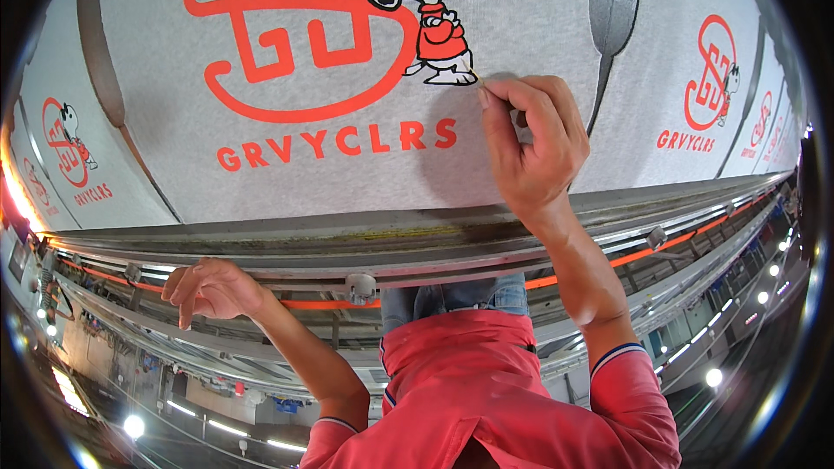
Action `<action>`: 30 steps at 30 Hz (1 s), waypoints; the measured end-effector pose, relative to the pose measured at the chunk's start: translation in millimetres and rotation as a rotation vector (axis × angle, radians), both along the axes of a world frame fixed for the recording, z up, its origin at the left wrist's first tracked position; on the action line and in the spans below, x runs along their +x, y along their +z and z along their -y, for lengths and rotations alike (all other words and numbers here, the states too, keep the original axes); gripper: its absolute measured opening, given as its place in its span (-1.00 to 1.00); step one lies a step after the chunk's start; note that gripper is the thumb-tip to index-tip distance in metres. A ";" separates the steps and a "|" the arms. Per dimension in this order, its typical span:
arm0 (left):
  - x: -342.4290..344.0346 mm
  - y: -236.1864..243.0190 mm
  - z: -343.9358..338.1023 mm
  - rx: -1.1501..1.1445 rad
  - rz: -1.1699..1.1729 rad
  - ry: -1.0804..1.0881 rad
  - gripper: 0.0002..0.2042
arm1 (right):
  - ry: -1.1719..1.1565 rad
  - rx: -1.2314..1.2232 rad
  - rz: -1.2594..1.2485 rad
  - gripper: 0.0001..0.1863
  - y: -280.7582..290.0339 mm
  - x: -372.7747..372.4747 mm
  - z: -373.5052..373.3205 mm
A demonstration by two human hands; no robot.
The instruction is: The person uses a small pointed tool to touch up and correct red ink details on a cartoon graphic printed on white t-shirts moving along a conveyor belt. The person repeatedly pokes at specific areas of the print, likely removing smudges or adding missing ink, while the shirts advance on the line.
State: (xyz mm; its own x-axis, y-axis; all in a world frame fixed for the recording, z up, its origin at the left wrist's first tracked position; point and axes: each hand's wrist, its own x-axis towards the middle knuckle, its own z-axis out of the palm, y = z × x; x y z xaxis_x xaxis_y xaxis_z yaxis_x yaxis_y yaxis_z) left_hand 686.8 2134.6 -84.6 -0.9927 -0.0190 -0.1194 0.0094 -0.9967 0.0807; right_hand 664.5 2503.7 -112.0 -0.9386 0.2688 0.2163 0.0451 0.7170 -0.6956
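A light grey fabric panel (330, 182) lies flat in front of me. It carries a large orange-red line emblem (300, 113), a row of orange-red lettering and a black-and-white cartoon dog print (443, 35) in a red top. My right hand (543, 143) is over the panel, thumb and forefinger pinched together at the dog's feet. Something very thin seems to stick out from the fingertips, too small to name. Off the panel's near edge, to the left, my left hand (213, 289) hangs in the air with loosely bent fingers, and I see nothing in it.
More grey panels with the same print lie to the right (660, 95) and left (65, 148), parted by dark grey strips. A metal rail (417, 252) with an orange line and small grey fittings (360, 288) runs along the near edge, between the panels and my body.
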 end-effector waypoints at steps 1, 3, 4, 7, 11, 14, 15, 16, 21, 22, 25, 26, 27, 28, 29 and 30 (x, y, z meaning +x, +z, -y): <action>0.2 -0.3 0.4 -0.008 -0.002 0.002 -0.78 | 0.003 0.006 -0.001 -0.81 -0.8 0.2 0.2; 0.8 -0.5 1.0 -0.025 -0.006 0.008 -0.78 | 0.006 -0.001 0.000 -0.81 -0.1 -0.4 1.0; 0.7 0.1 0.2 -0.025 -0.006 0.010 -0.78 | 0.008 -0.005 0.000 -0.81 0.1 -0.5 1.2; 0.1 0.8 -1.5 -0.026 -0.007 0.015 -0.78 | -0.010 -0.052 -0.004 -0.80 -0.9 0.9 0.6; 0.6 0.3 -0.7 -0.027 -0.009 0.014 -0.78 | 0.002 -0.029 -0.005 -0.80 -0.8 0.9 0.1; 0.7 0.4 -0.9 -0.039 -0.011 0.018 -0.78 | 0.006 -0.015 -0.003 -0.80 -1.2 0.6 0.4; 0.7 0.1 -0.7 -0.045 -0.011 0.020 -0.77 | 0.005 -0.011 -0.003 -0.80 -1.6 0.5 0.5; 0.7 0.1 -0.4 -0.042 -0.012 0.018 -0.78 | 0.004 -0.006 -0.003 -0.80 -1.9 0.5 0.6; 2.2 -0.6 2.8 -0.016 -0.011 0.013 -0.78 | -0.002 -0.016 0.002 -0.81 -1.5 -0.2 1.6; 2.2 -0.4 2.8 -0.017 -0.009 0.012 -0.78 | -0.004 -0.020 -0.004 -0.81 -1.7 -0.5 1.4; 2.0 0.6 1.3 -0.024 -0.012 0.012 -0.77 | -0.003 -0.014 0.028 -0.80 0.7 -0.5 2.9; 1.9 0.6 0.7 -0.033 -0.016 0.012 -0.77 | -0.003 -0.025 0.019 -0.80 -0.1 -0.7 2.6; 2.1 1.4 0.0 -0.042 -0.022 0.010 -0.77 | -0.004 -0.036 0.009 -0.80 -0.8 0.5 2.4; 2.2 1.1 -0.6 -0.023 -0.022 0.014 -0.77 | -0.005 -0.047 -0.001 -0.81 -1.3 1.8 2.1; 2.3 0.2 -1.0 -0.003 -0.024 0.017 -0.77 | -0.016 -0.085 -0.003 -0.81 -1.4 3.1 1.3; 2.2 1.3 -2.2 0.016 -0.032 0.022 -0.78 | -0.025 -0.123 -0.011 -0.82 0.6 3.0 -0.9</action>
State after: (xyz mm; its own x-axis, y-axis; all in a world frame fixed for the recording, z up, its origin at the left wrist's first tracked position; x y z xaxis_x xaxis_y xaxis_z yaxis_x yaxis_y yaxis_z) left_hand 689.1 2136.8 -83.3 -0.9953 -0.0390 -0.0884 0.0334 -0.9974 0.0637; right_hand 667.5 2504.6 -111.4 -0.9289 0.3175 0.1905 0.0540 0.6251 -0.7787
